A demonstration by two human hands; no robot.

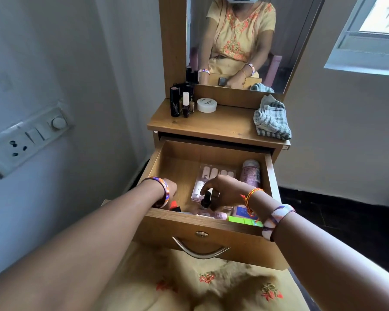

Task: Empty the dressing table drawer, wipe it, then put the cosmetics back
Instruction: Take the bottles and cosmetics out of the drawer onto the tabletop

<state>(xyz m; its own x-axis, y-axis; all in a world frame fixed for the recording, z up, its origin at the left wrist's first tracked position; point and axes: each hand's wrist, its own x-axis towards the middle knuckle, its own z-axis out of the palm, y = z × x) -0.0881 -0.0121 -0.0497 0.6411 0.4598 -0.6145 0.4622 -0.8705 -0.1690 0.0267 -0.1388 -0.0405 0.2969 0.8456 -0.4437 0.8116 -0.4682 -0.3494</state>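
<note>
The wooden drawer [270,173] of the dressing table stands pulled out. Inside lie a clear pack of pale tubes [213,173], a pink bottle [250,172], a green box [243,221] and other pink items near the front wall. My right hand [225,190] is inside the drawer, fingers closed around a small black bottle [206,199] held upright. My left hand [170,188] reaches into the drawer's front left corner, over a red item [173,204]; its fingers are hidden behind the wrist and bangle.
On the tabletop [211,126] stand several dark bottles and lipsticks [180,102], a white round jar [206,105] and a folded checked cloth [271,118]. A mirror [240,41] rises behind. A wall with a switch plate [27,140] is at the left.
</note>
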